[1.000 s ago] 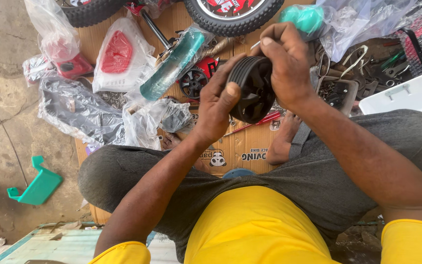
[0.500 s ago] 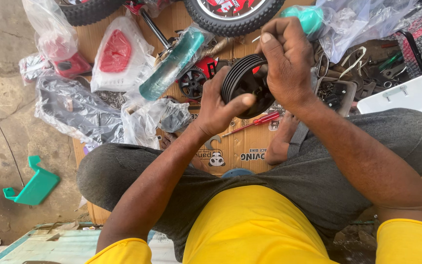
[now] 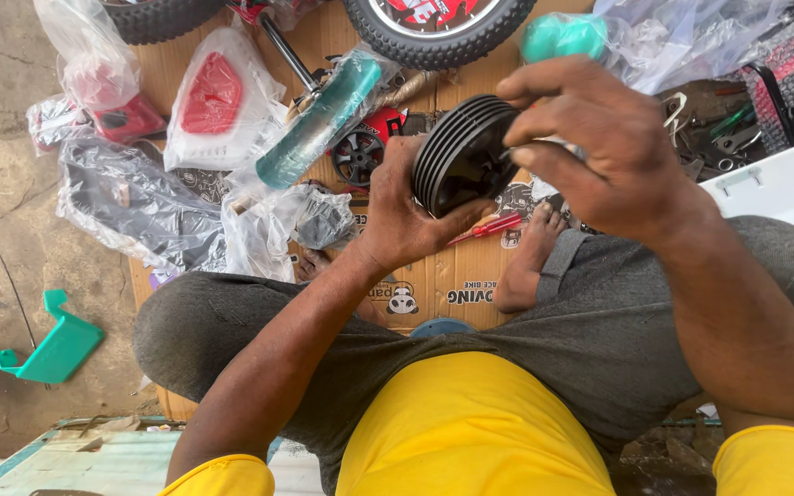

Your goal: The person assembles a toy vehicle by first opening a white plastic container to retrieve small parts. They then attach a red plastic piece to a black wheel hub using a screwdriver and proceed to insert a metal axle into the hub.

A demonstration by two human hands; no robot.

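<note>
I see the small black wheel (image 3: 461,154) held up over the cardboard (image 3: 434,276), tread edge toward me. My left hand (image 3: 406,216) cups it from 7 o'clock, thumb closed under its face. My right hand (image 3: 599,152) arches over from 3 o'clock, fingers curled, tips on the rim. At 3 o'clock a white box (image 3: 783,188), contents hidden. A red screwdriver (image 3: 489,228) lies below. Since half a second ago the wheel and hands sit nearer, the right hand more to the side

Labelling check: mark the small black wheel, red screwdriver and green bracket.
small black wheel (image 3: 457,156), head view, ribbed tread.
red screwdriver (image 3: 498,225), head view, handle.
green bracket (image 3: 57,347), head view, flat face.
</note>
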